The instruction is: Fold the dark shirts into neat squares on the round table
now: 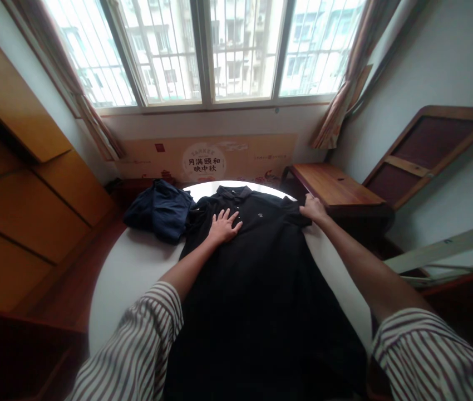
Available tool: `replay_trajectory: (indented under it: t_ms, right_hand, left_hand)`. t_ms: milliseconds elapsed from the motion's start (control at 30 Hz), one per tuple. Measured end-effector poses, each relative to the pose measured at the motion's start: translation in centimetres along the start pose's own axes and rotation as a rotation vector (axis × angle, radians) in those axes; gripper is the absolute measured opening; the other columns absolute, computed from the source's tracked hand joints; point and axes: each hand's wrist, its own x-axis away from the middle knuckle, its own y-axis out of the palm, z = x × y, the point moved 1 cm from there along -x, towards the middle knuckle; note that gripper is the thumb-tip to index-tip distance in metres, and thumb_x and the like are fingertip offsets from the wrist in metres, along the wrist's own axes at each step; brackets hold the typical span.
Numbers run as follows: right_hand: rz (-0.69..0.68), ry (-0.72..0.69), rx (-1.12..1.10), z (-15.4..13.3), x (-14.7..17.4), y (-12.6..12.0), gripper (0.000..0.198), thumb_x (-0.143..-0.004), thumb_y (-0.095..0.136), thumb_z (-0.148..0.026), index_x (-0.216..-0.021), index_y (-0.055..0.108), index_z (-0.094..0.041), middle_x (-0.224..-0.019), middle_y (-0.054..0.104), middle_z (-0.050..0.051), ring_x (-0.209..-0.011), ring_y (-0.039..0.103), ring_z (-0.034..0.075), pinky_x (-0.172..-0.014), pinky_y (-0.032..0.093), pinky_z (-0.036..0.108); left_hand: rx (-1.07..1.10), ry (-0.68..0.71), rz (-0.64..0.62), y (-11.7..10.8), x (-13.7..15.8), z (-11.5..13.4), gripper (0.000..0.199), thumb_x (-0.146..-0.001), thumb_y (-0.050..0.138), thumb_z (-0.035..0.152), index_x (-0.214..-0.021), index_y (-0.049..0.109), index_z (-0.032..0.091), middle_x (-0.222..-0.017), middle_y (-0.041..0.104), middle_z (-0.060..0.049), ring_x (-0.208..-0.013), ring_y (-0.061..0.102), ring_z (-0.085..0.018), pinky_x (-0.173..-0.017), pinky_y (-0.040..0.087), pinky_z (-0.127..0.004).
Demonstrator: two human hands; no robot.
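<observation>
A black polo shirt lies spread front side up on a round white table, its collar toward the window and its lower part toward me. My left hand rests flat on the upper chest near the button placket, fingers spread. At the shirt's right sleeve edge, my right hand has its fingers closed on the black cloth. Beside the shirt, at the table's far left, sits a bunched dark navy garment; whether it is one piece or several I cannot tell.
Beyond the table a printed panel stands under the barred window. A wooden side table is at the right, close to my right hand. Wooden cabinets line the left, and a framed wooden board leans by the right wall.
</observation>
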Motion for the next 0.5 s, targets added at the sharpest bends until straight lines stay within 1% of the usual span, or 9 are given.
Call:
replay_trajectory:
  t_ms: [67,100,133,233,267,300,367,433,500]
  right_hand:
    - [0.020,-0.040,0.103,-2.0,1.9,0.7,0.044,-0.088,0.059,-0.016,-0.128,0.052,0.001,-0.126,0.052,0.031,-0.118,0.050,0.037,-0.092,0.040,0.044]
    - [0.009,-0.104,0.153,-3.5,3.1,1.2,0.044,-0.089,0.058,-0.018,-0.130,0.052,-0.003,-0.128,0.052,0.029,-0.120,0.050,0.038,-0.093,0.040,0.045]
    - [-0.036,-0.210,0.201,-5.2,4.6,1.7,0.042,-0.092,0.056,-0.022,-0.131,0.053,-0.006,-0.127,0.054,0.026,-0.118,0.051,0.036,-0.094,0.041,0.044]
    - [-0.285,-0.536,0.187,-10.4,10.8,3.2,0.037,-0.096,0.050,-0.034,-0.124,0.062,-0.012,-0.118,0.061,0.018,-0.107,0.059,0.030,-0.094,0.044,0.040]
    - [-0.362,-0.652,0.152,-11.8,13.3,3.5,0.039,-0.097,0.050,-0.038,-0.123,0.063,-0.013,-0.118,0.062,0.018,-0.108,0.060,0.029,-0.096,0.044,0.039]
    - [-0.415,-0.765,0.106,-13.0,15.8,3.8,0.042,-0.097,0.049,-0.042,-0.125,0.063,-0.014,-0.123,0.061,0.018,-0.114,0.058,0.030,-0.100,0.042,0.041]
    - [-0.482,-0.898,0.003,-14.3,20.6,3.8,0.058,-0.097,0.045,-0.052,-0.141,0.052,-0.016,-0.143,0.050,0.019,-0.133,0.044,0.036,-0.110,0.033,0.050]
    - [-0.588,-0.983,-0.088,-14.5,24.5,3.3,0.071,-0.094,0.043,-0.066,-0.151,0.041,-0.025,-0.159,0.031,0.017,-0.145,0.023,0.043,-0.113,0.020,0.063]
    - [-0.693,-1.042,-0.158,-14.2,27.0,2.5,0.076,-0.089,0.042,-0.075,-0.153,0.035,-0.034,-0.165,0.016,0.013,-0.149,0.008,0.045,-0.113,0.009,0.070]
  left_hand:
    - [0.006,-0.002,0.005,0.1,-0.1,-0.1,0.068,-0.096,0.026,0.067,-0.155,0.031,0.032,-0.163,0.024,-0.006,-0.150,0.018,-0.030,-0.119,0.015,-0.057]
    - [0.010,-0.002,0.008,0.1,-0.2,-0.1,0.068,-0.096,0.027,0.067,-0.154,0.031,0.033,-0.163,0.024,-0.006,-0.150,0.018,-0.030,-0.119,0.015,-0.057]
    - [0.016,0.000,0.009,0.2,-0.2,-0.2,0.067,-0.096,0.028,0.066,-0.154,0.032,0.033,-0.163,0.024,-0.006,-0.150,0.018,-0.030,-0.119,0.015,-0.057]
    - [0.046,0.008,0.028,0.4,-0.3,-0.1,0.060,-0.098,0.032,0.058,-0.152,0.037,0.032,-0.161,0.030,-0.006,-0.149,0.022,-0.031,-0.119,0.017,-0.057]
    - [0.059,0.011,0.057,0.4,-0.3,-0.1,0.056,-0.100,0.032,0.052,-0.150,0.041,0.029,-0.159,0.035,-0.007,-0.147,0.026,-0.030,-0.118,0.020,-0.055]
    - [0.071,0.013,0.095,0.2,-0.2,-0.1,0.051,-0.101,0.032,0.045,-0.147,0.044,0.026,-0.155,0.040,-0.008,-0.144,0.032,-0.029,-0.118,0.024,-0.051]
    - [0.084,0.009,0.179,-0.5,0.2,-0.2,0.047,-0.102,0.028,0.029,-0.140,0.051,0.017,-0.144,0.052,-0.013,-0.134,0.045,-0.025,-0.114,0.031,-0.043]
    - [0.063,-0.036,0.264,-1.9,0.7,-0.9,0.045,-0.099,0.028,0.019,-0.134,0.055,0.012,-0.135,0.057,-0.016,-0.127,0.050,-0.026,-0.110,0.036,-0.039]
    - [0.022,-0.184,0.300,-3.7,1.1,-2.2,0.043,-0.096,0.033,0.016,-0.133,0.055,0.011,-0.135,0.055,-0.019,-0.128,0.049,-0.029,-0.107,0.038,-0.040]
